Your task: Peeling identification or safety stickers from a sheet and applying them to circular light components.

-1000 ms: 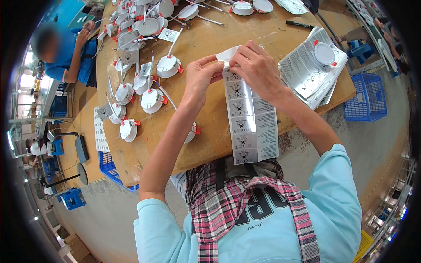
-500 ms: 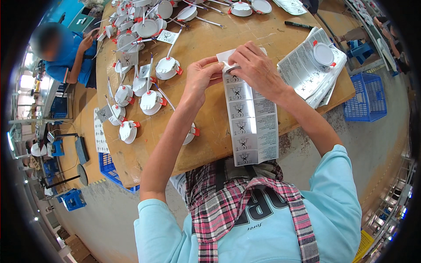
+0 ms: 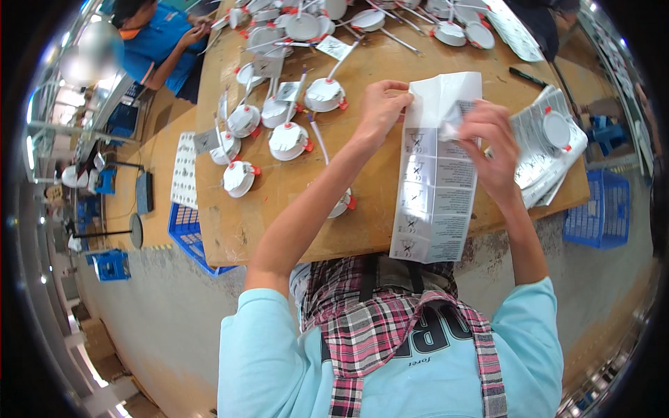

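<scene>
A long silver-and-white sheet of printed labels (image 3: 431,198) hangs over the table's near edge in front of me. My left hand (image 3: 383,111) pinches its upper left edge between thumb and fingers. Over the sheet's upper right side, my right hand (image 3: 493,143) is closed on a label (image 3: 453,120) that curls up from the backing; motion smears these fingers a little. The sheet's top part is bare white backing. To the left stand several round white downlights with red clips, the closest to my left hand being one downlight (image 3: 325,95).
A pile of downlights (image 3: 303,28) covers the table's far side. At right lies a stack of label sheets (image 3: 540,167) with a downlight (image 3: 556,129) on top, near a black marker (image 3: 527,76). Blue crates (image 3: 596,209) flank the table. A co-worker (image 3: 164,49) sits far left.
My right hand has pulled away from the left hand, toward the right, lifting a label off the sheet. The left hand now grips the sheet's edge. The whole view has shifted.
</scene>
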`<state>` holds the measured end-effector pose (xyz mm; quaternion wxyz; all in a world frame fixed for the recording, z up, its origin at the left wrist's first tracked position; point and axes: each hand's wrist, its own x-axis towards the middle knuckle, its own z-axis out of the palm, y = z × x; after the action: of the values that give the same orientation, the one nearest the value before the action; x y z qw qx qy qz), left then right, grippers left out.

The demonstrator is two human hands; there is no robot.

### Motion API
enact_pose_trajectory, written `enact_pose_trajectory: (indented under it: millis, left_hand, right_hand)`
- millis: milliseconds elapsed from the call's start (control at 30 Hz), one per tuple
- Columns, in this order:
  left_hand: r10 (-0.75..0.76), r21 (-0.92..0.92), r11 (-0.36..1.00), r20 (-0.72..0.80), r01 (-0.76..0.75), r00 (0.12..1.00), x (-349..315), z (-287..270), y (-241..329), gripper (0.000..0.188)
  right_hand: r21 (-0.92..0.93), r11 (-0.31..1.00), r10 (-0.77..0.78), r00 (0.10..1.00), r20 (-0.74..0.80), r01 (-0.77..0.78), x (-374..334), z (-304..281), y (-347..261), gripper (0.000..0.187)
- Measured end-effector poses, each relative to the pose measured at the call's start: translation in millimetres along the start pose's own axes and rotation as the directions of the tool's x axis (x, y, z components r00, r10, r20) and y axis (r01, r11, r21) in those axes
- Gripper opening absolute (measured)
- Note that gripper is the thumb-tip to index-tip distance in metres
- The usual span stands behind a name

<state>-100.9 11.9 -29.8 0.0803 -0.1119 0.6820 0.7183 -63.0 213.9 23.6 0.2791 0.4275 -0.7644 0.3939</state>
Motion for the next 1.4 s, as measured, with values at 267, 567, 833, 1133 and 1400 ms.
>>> enact_pose_trajectory:
  millis: [267, 567, 833, 1133, 1400]
  left_hand:
    - [0.275, 0.305, 0.93, -0.212, -0.204, 0.938, 18, 13, -7, 0.028]
    - [0.436, 0.005, 0.899, 0.075, -0.438, 0.897, -90, 18, 41, 0.053]
    - [0.206, -0.153, 0.974, 0.298, -0.166, 0.932, -131, 1, 39, 0.027]
    - [0.343, -0.128, 0.93, -0.037, -0.345, 0.938, -165, -34, 17, 0.032]
    - [0.553, 0.84, 0.497, -0.114, -0.216, 0.826, -189, -77, -38, 0.061]
  right_hand:
    - [0.454, 0.881, 0.329, 0.86, -0.39, -0.131, -8, -121, -17, 0.006]
    - [0.114, 0.853, 0.484, 0.854, 0.191, -0.509, 30, -58, -40, 0.015]
    - [0.092, 0.926, 0.335, 0.909, 0.246, -0.366, 42, -16, -59, 0.033]
    - [0.32, 0.528, 0.595, 0.612, 0.522, -0.786, 15, 1, -63, 0.025]
    - [0.231, 0.506, 0.688, 0.551, 0.473, -0.831, 22, 13, -70, 0.021]
